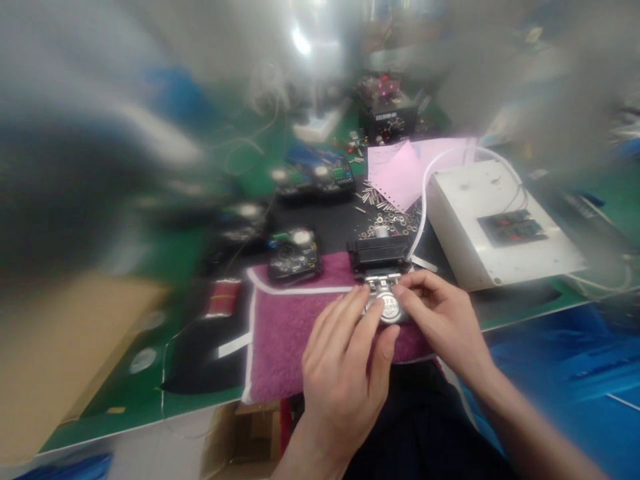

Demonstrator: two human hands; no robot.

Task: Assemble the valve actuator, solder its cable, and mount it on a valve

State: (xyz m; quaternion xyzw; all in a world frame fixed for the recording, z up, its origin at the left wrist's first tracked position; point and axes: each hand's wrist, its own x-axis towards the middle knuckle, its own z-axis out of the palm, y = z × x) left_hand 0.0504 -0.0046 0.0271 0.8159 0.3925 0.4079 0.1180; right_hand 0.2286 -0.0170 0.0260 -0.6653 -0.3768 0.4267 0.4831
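From the head camera we see our left hand and right hand meeting over a purple towel, fingertips of both pinching a round silver part just before a black block.

Both hands meet over a round silver part lying on a purple towel on the bench. The left hand and right hand pinch it with fingertips, just below a black block. A white box sits nearby, right.
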